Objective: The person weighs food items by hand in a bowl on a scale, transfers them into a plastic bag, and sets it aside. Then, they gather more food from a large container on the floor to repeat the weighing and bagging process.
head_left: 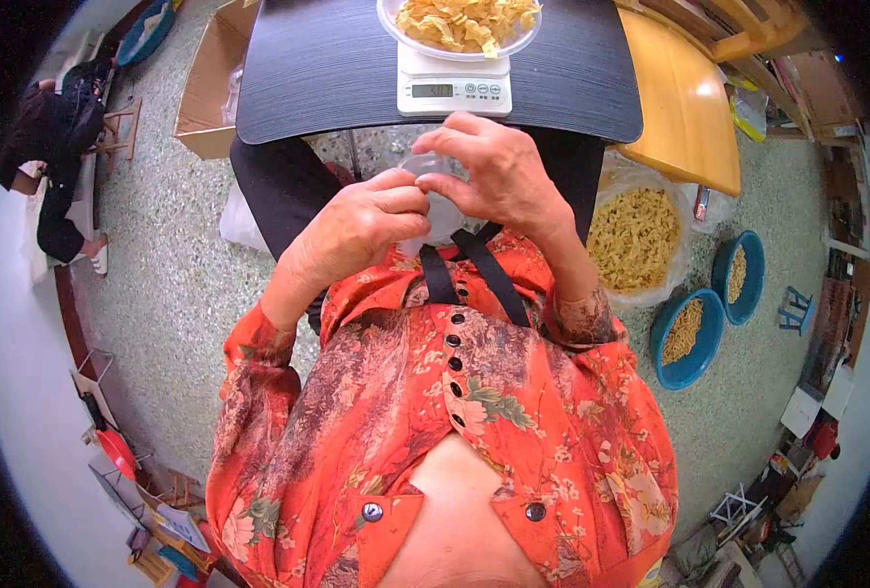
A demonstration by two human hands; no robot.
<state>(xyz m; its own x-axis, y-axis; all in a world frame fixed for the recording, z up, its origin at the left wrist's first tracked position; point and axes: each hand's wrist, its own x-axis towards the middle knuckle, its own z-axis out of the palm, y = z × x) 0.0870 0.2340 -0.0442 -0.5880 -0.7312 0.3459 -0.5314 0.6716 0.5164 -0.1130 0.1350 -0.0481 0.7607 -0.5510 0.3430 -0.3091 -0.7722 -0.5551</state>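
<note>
In front of my lap, a thin clear plastic bag (443, 214) hangs between my hands. My left hand (364, 223) has its fingers curled, pinching the bag near its top edge. Close against it, my right hand (498, 176) is bent with thumb and fingertips drawn together at the same bag. Just beyond them, on the black table (317, 69), stands a white kitchen scale (454, 90) with a lit display I cannot read surely. A clear plastic bowl (392, 27) heaped with pale yellow dried flakes (464, 22) rests on the scale.
A large bag of yellowish pieces (636, 240) and two blue basins (690, 338) (741, 276) stand on the floor to the right. A cardboard box (209, 83) adjoins the table's left side. At far left sits another person (67, 147).
</note>
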